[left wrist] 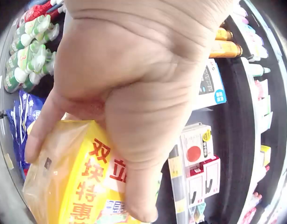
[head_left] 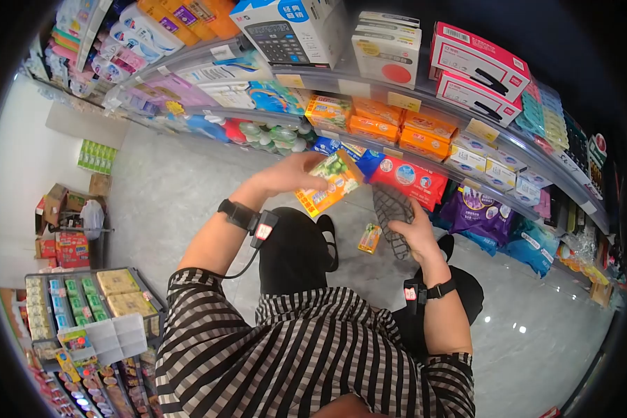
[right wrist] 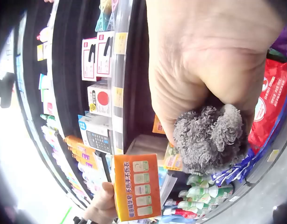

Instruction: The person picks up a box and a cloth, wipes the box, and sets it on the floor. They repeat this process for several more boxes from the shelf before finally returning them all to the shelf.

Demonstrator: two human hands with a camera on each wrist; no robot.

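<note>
My left hand (head_left: 290,175) grips a yellow-orange boxed pack of soap (head_left: 331,184), thumb on one face and fingers round its edge. Clear wrap and large red characters show on the soap pack (left wrist: 80,182) in the left wrist view. In my right hand (head_left: 419,235) is a grey cleaning cloth (head_left: 390,212) with dark checked lines, bunched between thumb and fingers. Up close in the right wrist view, the cloth (right wrist: 209,140) looks fluffy. On the floor between the feet lies a small orange-and-green pack (head_left: 369,238).
Ahead, a shelf holds orange soap boxes (head_left: 376,120), white-and-yellow boxes (head_left: 498,171), a boxed calculator (head_left: 285,38) and red-and-white stapler boxes (head_left: 481,66). A red bag (head_left: 411,181) and purple bag (head_left: 484,212) stand low. Behind on the left is a display rack (head_left: 90,299).
</note>
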